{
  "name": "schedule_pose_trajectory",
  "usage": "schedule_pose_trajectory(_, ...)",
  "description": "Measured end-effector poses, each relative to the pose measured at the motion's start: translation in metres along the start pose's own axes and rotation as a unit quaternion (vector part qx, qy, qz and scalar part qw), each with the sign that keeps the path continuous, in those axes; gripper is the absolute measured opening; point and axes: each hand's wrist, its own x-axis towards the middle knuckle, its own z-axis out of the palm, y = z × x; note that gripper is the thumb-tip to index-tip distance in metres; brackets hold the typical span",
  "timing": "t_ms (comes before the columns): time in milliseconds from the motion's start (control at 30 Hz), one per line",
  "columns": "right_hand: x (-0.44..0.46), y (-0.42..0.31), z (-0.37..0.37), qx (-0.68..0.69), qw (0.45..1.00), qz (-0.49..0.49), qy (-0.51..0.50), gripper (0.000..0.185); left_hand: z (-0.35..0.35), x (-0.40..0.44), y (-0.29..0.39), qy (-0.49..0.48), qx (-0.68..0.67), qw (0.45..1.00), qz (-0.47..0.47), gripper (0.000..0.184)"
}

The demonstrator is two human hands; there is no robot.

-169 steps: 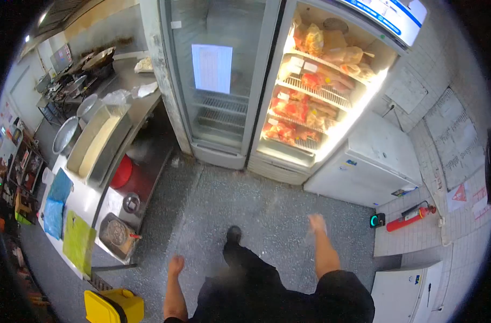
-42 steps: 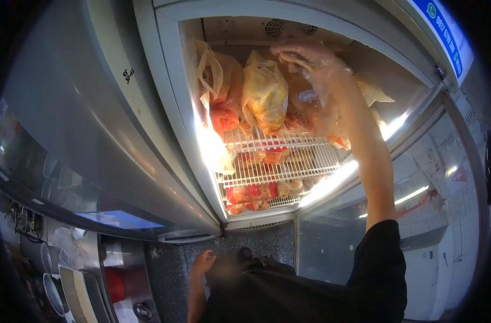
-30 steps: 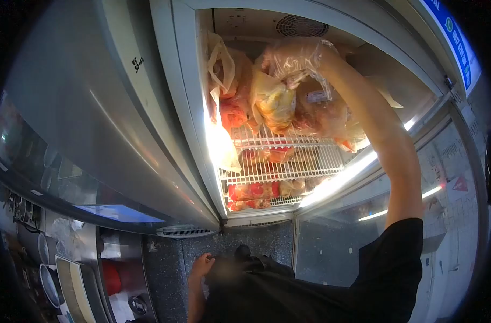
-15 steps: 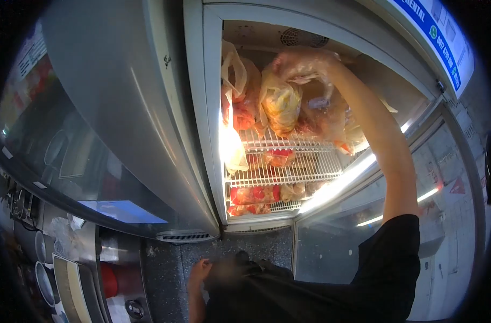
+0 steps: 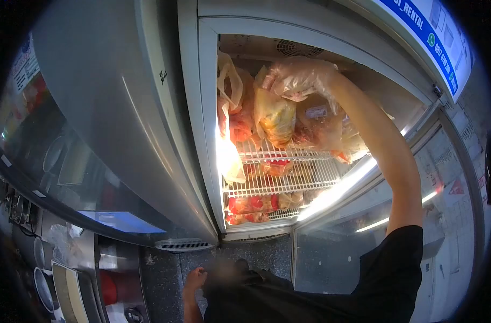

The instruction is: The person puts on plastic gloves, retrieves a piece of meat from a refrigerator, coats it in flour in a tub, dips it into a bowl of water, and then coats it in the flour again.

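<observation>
Compared with the first frame, where we stand back from the fridge with both hands low, we now stand right against it, its glass door swung open on our right; a second or so ago our right hand is up beside the round fan grille, and now it sits lower and further left, its fingers bent over the top of the yellow-filled bag on the upper shelf; crinkled, clear plastic wraps that hand, and we cannot tell whether the fingers are closed on the bag or only touching it; our left hand hangs low by our side, fingers loosely curled, and we cannot tell if it holds anything; the bag is thin, cloudy film, bulging and rounded below, gathered above; to its left hangs a milky carrier bag with a soft looped handle; to its right lies glossy, wrinkled plastic with a white label; below, thin parallel bars form a wire shelf.
</observation>
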Motion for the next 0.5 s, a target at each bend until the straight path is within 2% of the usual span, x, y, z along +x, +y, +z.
schedule_pose_trajectory(67,-0.020,-0.023,-0.001,-0.137,0.990,0.013,-0.001,0.032,-0.007,-0.004,0.018,-0.003,0.014,1.000,0.013,0.040)
schedule_pose_trajectory(167,-0.005,0.002,-0.020,-0.242,0.963,-0.113,-0.025,0.035,-0.008,-0.004,0.029,-0.018,0.004,1.000,0.016,0.040)
schedule_pose_trajectory(367,-0.002,0.014,-0.022,-0.234,0.964,-0.105,-0.064,0.042,0.022,0.012,-0.009,0.013,-0.021,0.999,0.034,0.041)
schedule_pose_trajectory(433,-0.032,-0.017,-0.011,-0.086,0.994,-0.013,-0.071,0.047,0.018,0.006,0.001,0.004,-0.015,1.000,0.002,0.040)
schedule_pose_trajectory(500,-0.054,-0.036,0.003,-0.080,0.995,0.010,-0.050,0.048,0.013,-0.004,0.015,-0.001,-0.019,1.000,-0.015,0.039)
